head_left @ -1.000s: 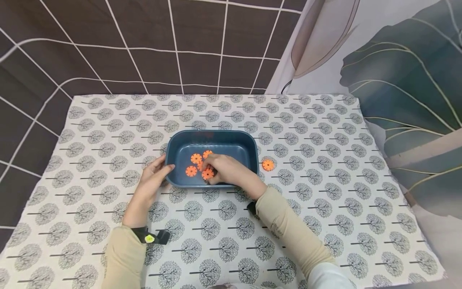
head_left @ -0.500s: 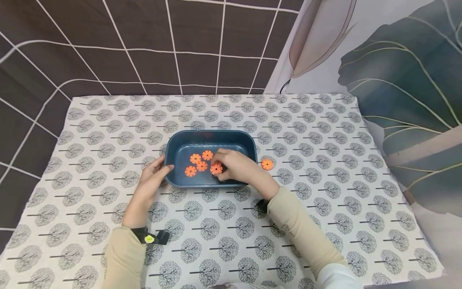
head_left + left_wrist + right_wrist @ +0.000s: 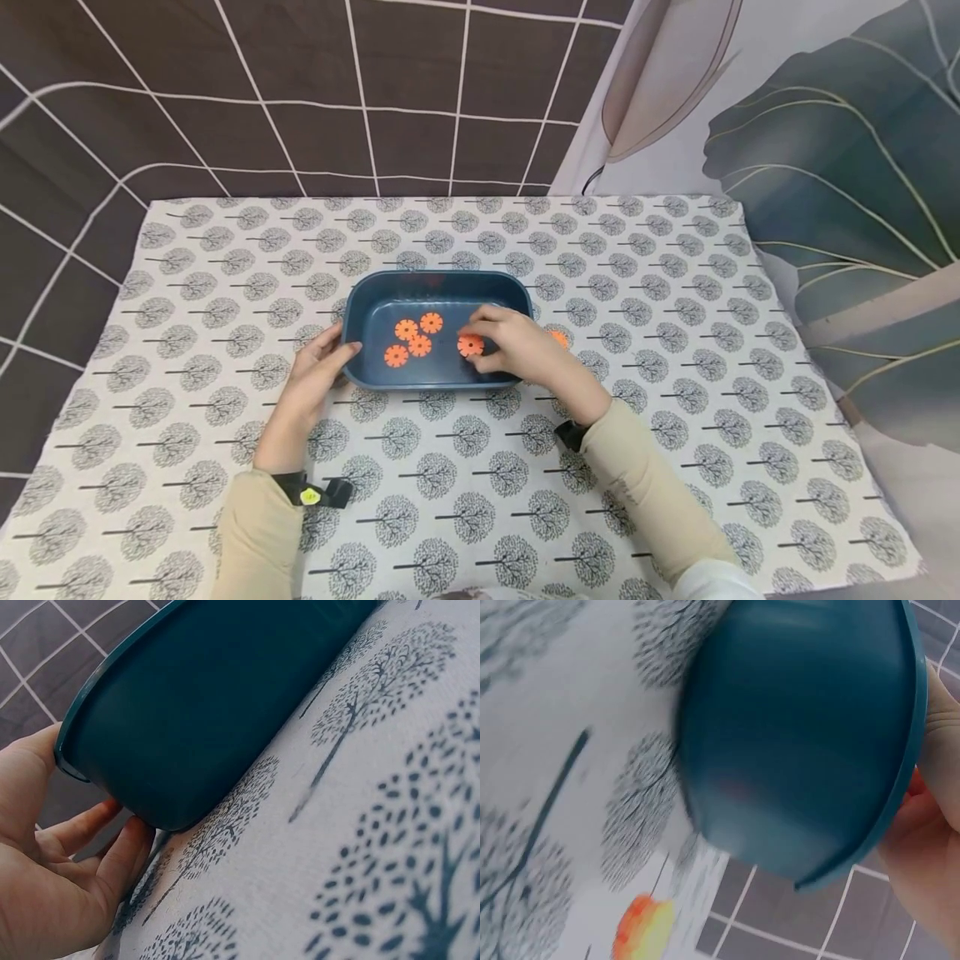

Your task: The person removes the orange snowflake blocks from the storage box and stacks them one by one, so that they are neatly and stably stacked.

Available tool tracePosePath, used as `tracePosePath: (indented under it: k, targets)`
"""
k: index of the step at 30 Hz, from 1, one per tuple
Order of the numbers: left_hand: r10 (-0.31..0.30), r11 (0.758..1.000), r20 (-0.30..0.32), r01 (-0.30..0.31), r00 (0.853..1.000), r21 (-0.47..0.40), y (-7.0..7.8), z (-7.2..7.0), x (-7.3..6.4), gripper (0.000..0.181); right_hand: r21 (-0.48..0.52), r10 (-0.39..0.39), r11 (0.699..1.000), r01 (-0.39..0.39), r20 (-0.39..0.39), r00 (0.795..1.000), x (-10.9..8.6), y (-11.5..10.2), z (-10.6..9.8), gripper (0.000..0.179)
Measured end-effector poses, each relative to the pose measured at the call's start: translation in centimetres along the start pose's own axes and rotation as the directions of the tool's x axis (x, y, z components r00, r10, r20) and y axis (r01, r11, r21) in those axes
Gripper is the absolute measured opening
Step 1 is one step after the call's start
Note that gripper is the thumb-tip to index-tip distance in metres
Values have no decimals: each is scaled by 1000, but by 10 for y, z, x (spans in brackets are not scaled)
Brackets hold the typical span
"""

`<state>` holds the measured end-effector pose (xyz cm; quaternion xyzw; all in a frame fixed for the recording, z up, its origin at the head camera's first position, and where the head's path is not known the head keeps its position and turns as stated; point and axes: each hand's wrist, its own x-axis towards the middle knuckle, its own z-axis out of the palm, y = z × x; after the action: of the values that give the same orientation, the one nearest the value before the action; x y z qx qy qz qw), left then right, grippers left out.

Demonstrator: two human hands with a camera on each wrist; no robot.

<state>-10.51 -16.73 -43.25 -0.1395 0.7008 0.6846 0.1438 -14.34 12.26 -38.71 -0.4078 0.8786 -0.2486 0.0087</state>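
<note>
A dark blue plastic tub (image 3: 381, 315) stands on the cloth in the head view. My left hand (image 3: 311, 367) grips its left end, thumb over the rim and fingers outside, as the left wrist view also shows of the hand (image 3: 67, 877) and the tub (image 3: 187, 712). Inside the tub's right half, my right hand (image 3: 521, 343) pinches an orange notched disc (image 3: 470, 345) between thumb and fingers. Several like discs (image 3: 406, 330) lie on the tub floor to the left. Another orange disc (image 3: 559, 338) lies outside, right of the tub, partly hidden by the right hand.
A white tablecloth (image 3: 435, 533) printed with grey trees covers the table. Behind it hangs a dark cloth (image 3: 412, 67) with white grid lines. In the right wrist view, the outside disc (image 3: 643, 928) looks blurred orange and yellow.
My right hand has drawn one disc rightward, apart from the others in the tub, and now partly covers the outside disc. The left hand keeps its place on the tub.
</note>
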Motion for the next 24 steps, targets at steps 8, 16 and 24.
tracePosePath:
  k: [8, 16, 24]
  targets:
    - [-1, 1000, 3, 1, 1000, -6, -1, 0, 1, 66, -18, 27, 999, -28, -59, 998, -20, 12, -14, 35]
    - [-16, 1000, 3, 16, 1000, -1, 0, 0, 1, 66, 16, 134, 991, -133, -92, 987, -44, 22, -32, 38]
    - [-23, 1000, -6, 23, 1000, -1, 2, 0, 2, 67, 13, 128, 992, -128, -167, 978, -62, 30, -34, 38]
